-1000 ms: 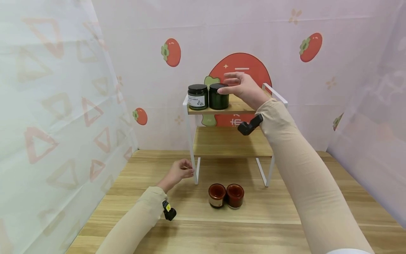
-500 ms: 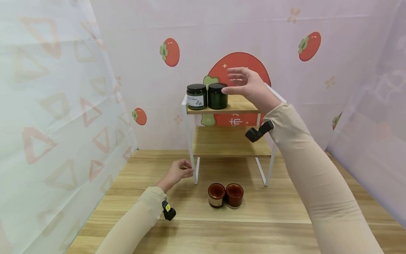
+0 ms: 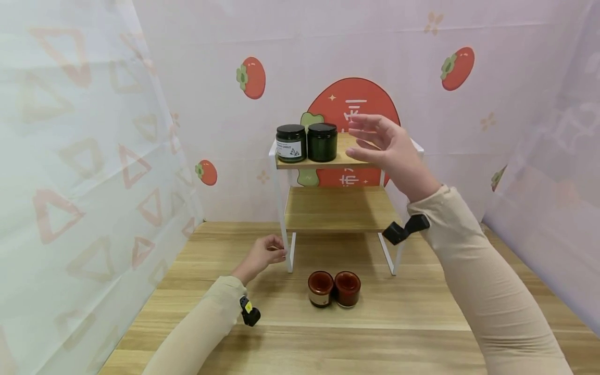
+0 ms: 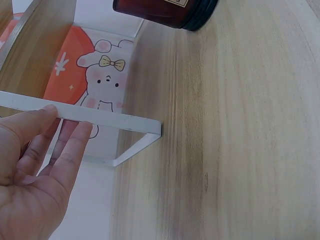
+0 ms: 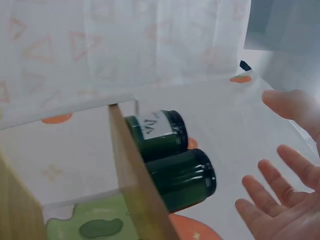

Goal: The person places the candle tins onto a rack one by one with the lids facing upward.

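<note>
Two dark green candle jars with black lids stand side by side on the top board of a two-tier wooden shelf (image 3: pixel 342 208). The left jar (image 3: pixel 291 143) bears a white label; the right jar (image 3: pixel 322 142) shows none. My right hand (image 3: pixel 386 148) is in the air to the right of them, fingers spread and holding nothing. In the right wrist view its palm (image 5: pixel 295 210) faces the jars across a gap. Low on the left, my left hand (image 3: pixel 262 255) pinches the shelf's white metal leg (image 4: pixel 110 118) between thumb and fingers.
Two reddish-brown glass jars, one with a label (image 3: pixel 321 289) and one plain (image 3: pixel 347 289), stand close together on the wooden table (image 3: pixel 398 333) in front of the shelf. Printed cloth walls (image 3: pixel 211 104) enclose the table at the back and sides.
My right hand has drawn away from the right green jar, moving right and toward me, with its fingers spread. The left hand stays on the shelf leg; the jars have not moved.
</note>
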